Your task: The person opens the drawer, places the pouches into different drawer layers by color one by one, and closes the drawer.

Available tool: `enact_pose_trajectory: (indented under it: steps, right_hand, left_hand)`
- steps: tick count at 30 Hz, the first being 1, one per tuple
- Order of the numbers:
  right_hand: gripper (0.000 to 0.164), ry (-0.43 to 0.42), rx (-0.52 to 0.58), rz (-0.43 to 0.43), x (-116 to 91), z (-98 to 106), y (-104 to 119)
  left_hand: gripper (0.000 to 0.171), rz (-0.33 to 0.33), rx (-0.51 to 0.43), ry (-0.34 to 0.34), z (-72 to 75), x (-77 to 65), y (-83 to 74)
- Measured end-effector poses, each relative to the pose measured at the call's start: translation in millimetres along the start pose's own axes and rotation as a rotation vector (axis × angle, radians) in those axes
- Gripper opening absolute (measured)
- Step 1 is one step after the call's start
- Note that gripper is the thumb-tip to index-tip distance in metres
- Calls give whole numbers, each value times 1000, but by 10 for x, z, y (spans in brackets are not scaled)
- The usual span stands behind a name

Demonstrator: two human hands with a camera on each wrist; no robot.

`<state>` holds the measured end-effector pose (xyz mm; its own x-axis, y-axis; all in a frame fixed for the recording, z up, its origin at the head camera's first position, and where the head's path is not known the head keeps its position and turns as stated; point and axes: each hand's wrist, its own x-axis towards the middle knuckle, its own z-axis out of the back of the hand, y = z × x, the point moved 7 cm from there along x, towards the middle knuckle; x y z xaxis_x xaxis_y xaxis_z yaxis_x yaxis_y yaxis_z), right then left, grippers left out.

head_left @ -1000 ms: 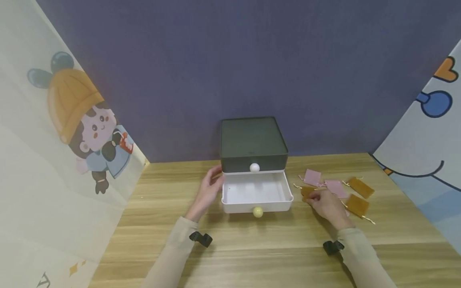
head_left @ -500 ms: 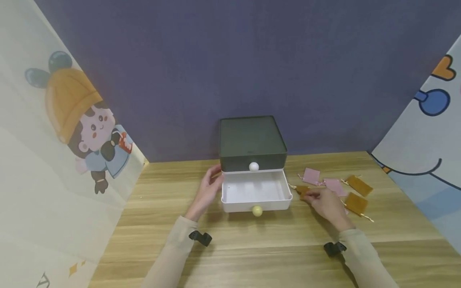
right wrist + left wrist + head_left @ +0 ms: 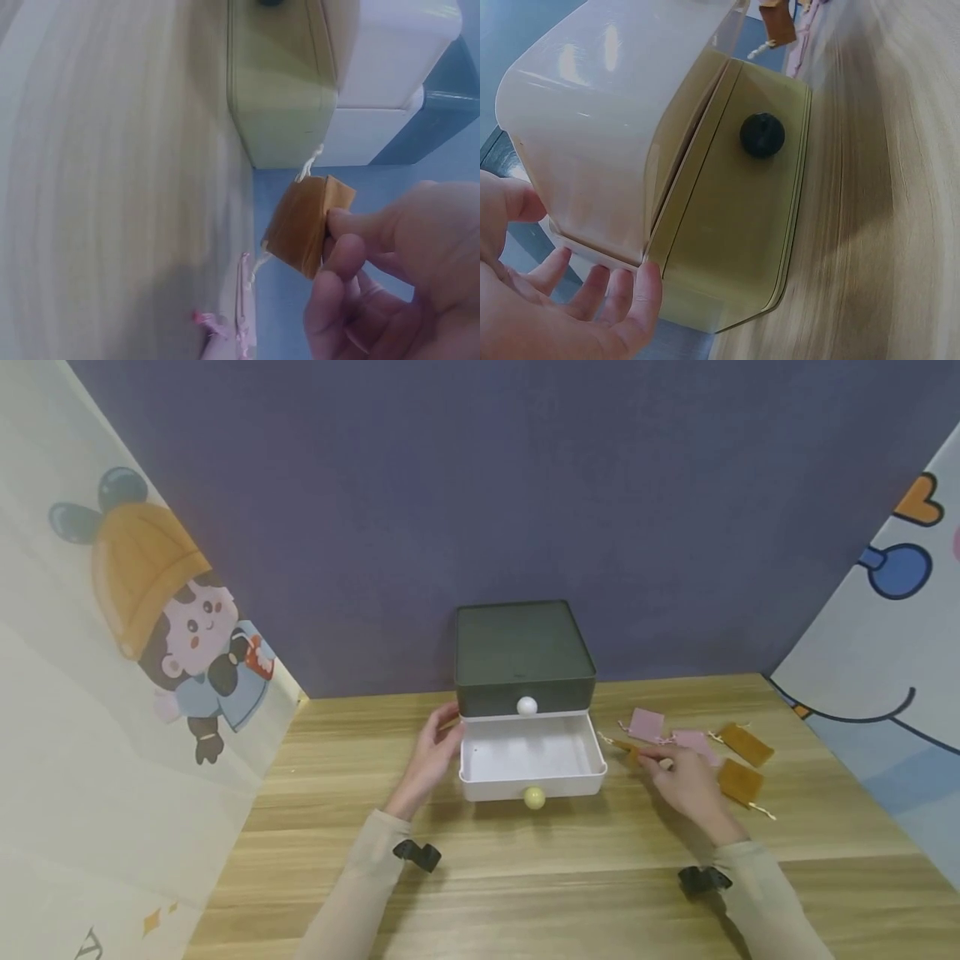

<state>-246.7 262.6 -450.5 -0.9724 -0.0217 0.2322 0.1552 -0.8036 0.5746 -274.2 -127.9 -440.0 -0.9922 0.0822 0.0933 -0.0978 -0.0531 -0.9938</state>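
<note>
My right hand [image 3: 688, 783] pinches a small brown drawstring pouch [image 3: 295, 225] between thumb and fingers, just right of the drawer. White cord ends [image 3: 309, 163] hang from the pouch. A small drawer cabinet [image 3: 525, 647] has a dark green top tier with a white knob [image 3: 527, 706]. Its white drawer [image 3: 532, 789], pulled out, carries a yellow knob [image 3: 534, 797], and nothing lies in it. Below, the left wrist view reveals a yellow-green tier [image 3: 727, 217] with a dark knob [image 3: 762, 136]. My left hand [image 3: 435, 747] rests with its fingertips against the cabinet's left side.
Right of the cabinet, pink pouches [image 3: 647, 725] and two more brown pouches [image 3: 746, 744] lie on the wooden table [image 3: 525, 885]. A dark blue wall [image 3: 517, 510] rises behind the cabinet. Cartoon-printed panels [image 3: 150, 760] stand at either side.
My right hand has lifted the brown pouch and tilted it, its cord end now nearer the drawer's right side. The left hand stays at the cabinet.
</note>
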Motion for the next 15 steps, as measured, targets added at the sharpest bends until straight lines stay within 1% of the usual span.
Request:
enact_pose_trajectory:
  steps: [4, 10, 15]
  right_hand:
    - [19, -27, 16, 28, -10, 57, 52]
    - [19, -74, 68, 67, -30, 149, 107]
    - [20, -82, 83, 62, -52, 227, 204]
  left_hand:
    - [53, 2, 4, 8, -3, -12, -17]
    - [52, 5, 9, 8, -7, -17, -21]
    - [52, 2, 4, 13, -14, -18, -24]
